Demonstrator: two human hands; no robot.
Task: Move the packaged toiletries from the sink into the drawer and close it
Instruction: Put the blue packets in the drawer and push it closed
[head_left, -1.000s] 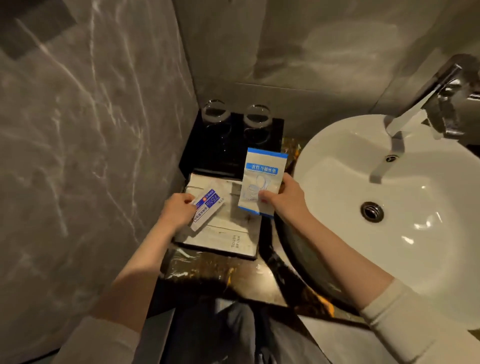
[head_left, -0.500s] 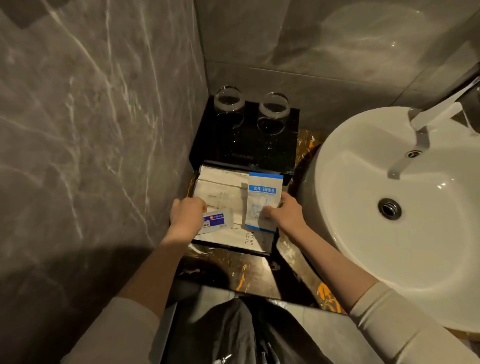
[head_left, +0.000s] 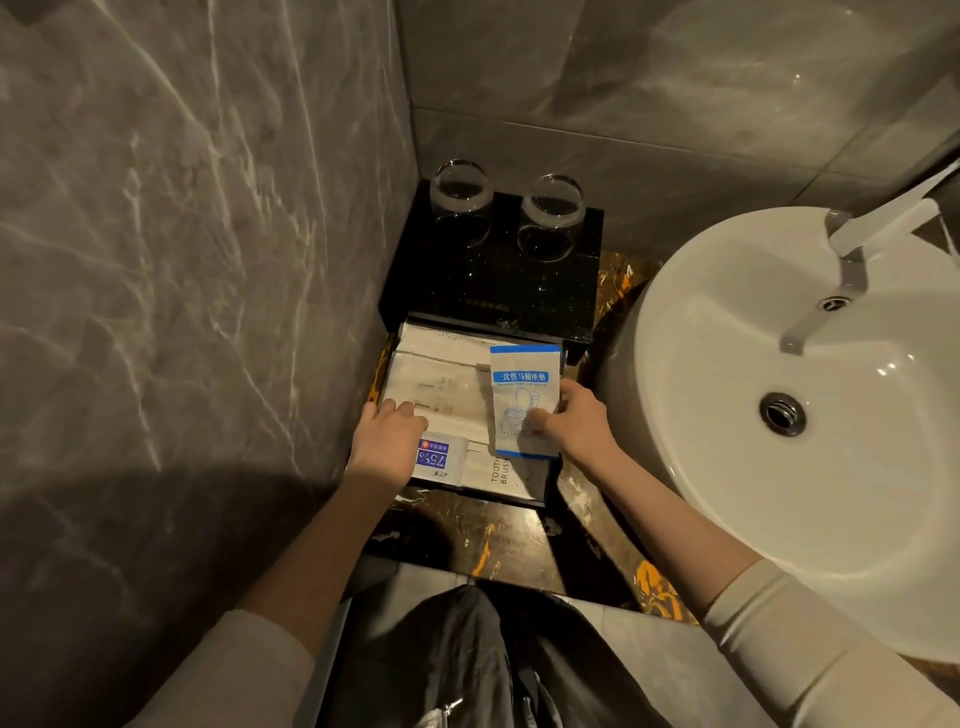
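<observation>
A: Drawer (head_left: 540, 480) stands pulled out from the black box (head_left: 493, 275), in the counter's far left corner by the wall. White packets line its floor; one at the front edge reads "TOOTH BRUSH" (head_left: 501, 472).

B: Left hand (head_left: 387, 441)?

A: Over the drawer's front left corner, knuckles up, fingers bent down onto the white packets. The small wipe sachet (head_left: 439, 462), blue label, "75%", lies flat at the front edge, tucked against the hand's thumb side. Touching it, yes. Whether the fingers actually pinch it, cannot tell; the palm hides the contact.

B: Right hand (head_left: 574, 423)?

A: At the drawer's right edge. Thumb on top of the seat-cover packet (head_left: 524, 402), fingers curled at its right edge: it grips that packet. The packet is white with blue bands and a toilet drawing, lying long-ways along the drawer's right side, its far end near the box, its near end over the toothbrush packet.

B: Both items inside the drawer, then?

A: Both over the drawer's contents and within its rim. The sachet looks flat on the pile; the larger packet is low, but I cannot say it rests fully.

B: Surroundings?

A: Two glasses (head_left: 462, 195) on the box top, at its far edge. Sink (head_left: 727, 467) to the right of the drawer, white bowl, drain (head_left: 783, 413) showing, tap (head_left: 878, 223) at the far right. Dark marbled counter (head_left: 467, 540) in front of the drawer. Pale sleeves on both arms.
</observation>
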